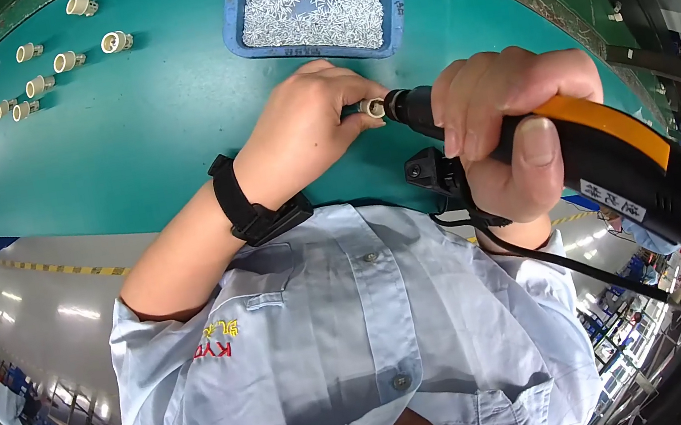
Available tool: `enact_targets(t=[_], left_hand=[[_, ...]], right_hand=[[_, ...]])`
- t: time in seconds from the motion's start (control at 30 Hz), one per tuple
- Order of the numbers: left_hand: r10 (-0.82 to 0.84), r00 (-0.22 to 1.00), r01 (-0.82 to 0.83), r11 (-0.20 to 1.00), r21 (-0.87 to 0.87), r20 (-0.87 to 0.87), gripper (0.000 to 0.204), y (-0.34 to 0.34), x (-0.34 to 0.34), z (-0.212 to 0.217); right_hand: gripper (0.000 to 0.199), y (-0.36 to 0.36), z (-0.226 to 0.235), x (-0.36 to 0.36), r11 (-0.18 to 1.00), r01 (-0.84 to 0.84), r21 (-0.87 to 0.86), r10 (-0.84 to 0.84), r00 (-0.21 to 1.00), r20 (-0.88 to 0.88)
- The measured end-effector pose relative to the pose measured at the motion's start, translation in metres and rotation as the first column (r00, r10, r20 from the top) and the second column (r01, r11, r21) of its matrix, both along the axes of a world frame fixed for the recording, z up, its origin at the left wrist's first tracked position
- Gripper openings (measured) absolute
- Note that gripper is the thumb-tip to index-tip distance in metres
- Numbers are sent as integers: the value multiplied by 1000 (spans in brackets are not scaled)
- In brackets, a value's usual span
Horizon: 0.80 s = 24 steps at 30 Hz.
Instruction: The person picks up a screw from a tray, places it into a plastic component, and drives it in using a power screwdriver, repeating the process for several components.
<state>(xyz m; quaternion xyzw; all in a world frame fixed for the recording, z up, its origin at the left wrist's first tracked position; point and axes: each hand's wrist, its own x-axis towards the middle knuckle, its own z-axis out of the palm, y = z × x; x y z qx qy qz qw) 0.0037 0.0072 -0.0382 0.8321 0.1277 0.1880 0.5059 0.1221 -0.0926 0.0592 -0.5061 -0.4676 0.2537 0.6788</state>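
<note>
Left hand (pixel 303 124) closed in a pinch — fingertips on a small cream plastic fitting (pixel 374 107), held just above the green bench top (pixel 140 147). Black wrist strap (pixel 254 204) on that forearm.

Right hand (pixel 516 129) wrapped fully round the grip of an orange-and-black electric screwdriver (pixel 593 161); thumb lies along the top of the orange housing. Black cord (pixel 603 276) trails off to the person's right.

Key relation: the driver's long axis runs roughly level across the view, nose pointing toward the person's left, dark tip (pixel 405 105) touching or all but touching the open end of the fitting. The fitting sits between the two hands, in line with the tool; the left hand has it, the right reaches it only through the driver. Whether a screw sits on the tip — cannot tell.

Beyond the hands, a blue tray (pixel 398 0) heaped with small silvery parts. Far left of the bench, a loose group of like cream fittings (pixel 55 67), well apart from both hands.
</note>
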Motion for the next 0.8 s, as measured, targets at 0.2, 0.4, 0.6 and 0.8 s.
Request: enact_targets(t=[0.2, 0.4, 0.6, 0.8], left_hand=[[2, 1000, -1, 1000, 29, -11, 19, 1, -2, 1], [-30, 999, 33, 994, 101, -32, 18, 10, 8, 24], [198, 977, -126, 831, 542, -75, 27, 118, 82, 61], [237, 963, -268, 771, 578, 129, 18, 188, 173, 36]], right_hand=[[29, 3, -7, -1, 1000, -7, -4, 7, 1000, 16], [28, -17, 17, 17, 947, -64, 316, 96, 992, -85], [29, -46, 29, 41, 900, -5, 437, 24, 999, -38], [27, -57, 6, 40, 949, 154, 276, -153, 988, -25]])
